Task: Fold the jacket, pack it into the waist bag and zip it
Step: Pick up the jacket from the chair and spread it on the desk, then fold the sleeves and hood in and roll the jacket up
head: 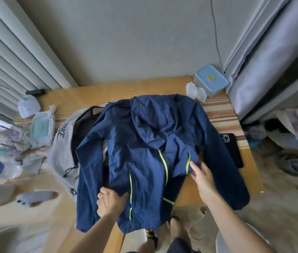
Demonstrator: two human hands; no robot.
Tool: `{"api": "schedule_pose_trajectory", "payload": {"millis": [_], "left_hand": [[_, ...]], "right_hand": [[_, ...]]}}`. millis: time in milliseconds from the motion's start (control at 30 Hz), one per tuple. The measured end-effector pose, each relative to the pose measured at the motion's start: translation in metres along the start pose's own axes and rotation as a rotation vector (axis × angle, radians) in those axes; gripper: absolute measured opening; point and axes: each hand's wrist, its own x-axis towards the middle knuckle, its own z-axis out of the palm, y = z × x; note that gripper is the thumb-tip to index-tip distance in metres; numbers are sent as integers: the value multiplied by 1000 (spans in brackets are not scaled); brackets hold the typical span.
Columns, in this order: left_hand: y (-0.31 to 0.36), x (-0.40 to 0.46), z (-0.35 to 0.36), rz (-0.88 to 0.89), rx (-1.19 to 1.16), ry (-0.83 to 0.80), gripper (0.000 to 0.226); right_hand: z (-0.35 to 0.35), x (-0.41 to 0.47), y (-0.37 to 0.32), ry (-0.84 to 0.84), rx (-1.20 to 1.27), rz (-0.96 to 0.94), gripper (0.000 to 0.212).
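A navy hooded jacket [144, 143] with neon yellow zips lies spread face up on the wooden table [93, 94], sleeves out, its hem hanging over the near edge. A grey waist bag [62, 143] with dark lettering lies partly under the jacket's left sleeve, its dark inside showing. My left hand [110, 200] pinches the jacket's left front panel near the hem. My right hand [202, 178] grips a fold of the right front panel beside a yellow zip.
A dark phone [233, 148] lies at the table's right edge beside the right sleeve. A blue-lidded box [211, 79] and crumpled white tissue [195, 92] sit at the back right. A wipes pack [41, 130] and clutter fill the left side. Curtains hang on both sides.
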Motion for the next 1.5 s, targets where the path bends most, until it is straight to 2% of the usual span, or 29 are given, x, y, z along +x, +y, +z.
{"api": "schedule_pose_trajectory", "payload": {"millis": [33,67,167,233,267,333,400,467,533,567,633,700,800,867,933,1000,1067,1167,1200,1267,1333,1433,1500], "left_hand": [[-9,3,3,-23,-17,-49,83],[-18,6,7,-25,-34,-97,78],[-37,12,15,70,-48,-144,45],[-40,5,11,149,-149,-119,26],[-38,-1,5,173,-263,-116,19],[-39,-9,-6,203,-476,-116,11],[-40,-12,-14,219,-546,-105,13],[-43,-11,-17,186,-554,-120,18],[-44,-11,-19,124,-572,-173,26],[-44,-11,-20,94,-580,-218,30],[-46,-13,-21,75,-576,-305,27],[-47,-15,-22,91,-510,-333,19],[-48,-18,-23,165,-501,-293,16],[-46,-22,-27,244,-517,-248,18],[-44,-26,-30,319,-532,-204,18],[-41,-32,-35,359,-560,-178,19],[-39,-36,-40,340,-609,-165,18],[-44,-37,-46,270,-657,-174,15],[-47,-36,-46,235,-644,-173,14],[-55,-28,-43,168,-566,-171,12],[-67,-18,-34,105,-435,-188,12],[-85,0,-15,69,-151,-210,18],[-86,1,-12,62,1,-176,22]], "right_hand": [[-4,-3,-1,-47,121,27,24],[-8,-7,0,-100,134,44,28],[-17,-22,5,-245,-276,36,32],[-20,-24,3,-217,-411,-24,25],[-22,-22,-3,-180,-343,-39,26],[-27,-20,-20,-132,-34,-31,19],[-30,-13,-31,-62,153,27,13],[-28,-6,-25,-30,-84,101,26],[-17,-5,-14,-84,-332,162,34],[-9,-9,-11,-111,-379,174,38],[4,-19,-13,-149,-482,71,56],[11,-21,-14,-178,-694,-60,72],[13,-14,-11,-121,-858,-264,51],[10,-16,-19,-153,-727,-293,36],[5,-23,-30,-219,-501,-195,24],[-5,-29,-34,-237,-266,-126,21],[-22,-36,-32,-231,-6,-12,14],[-50,-54,-19,-126,164,79,22],[-59,-62,-11,-62,180,86,21],[-75,-66,9,86,46,59,14],[-80,-59,25,92,-169,-24,28],[-82,-42,50,72,-506,-96,10],[-87,-26,64,119,-503,-61,21]]}}
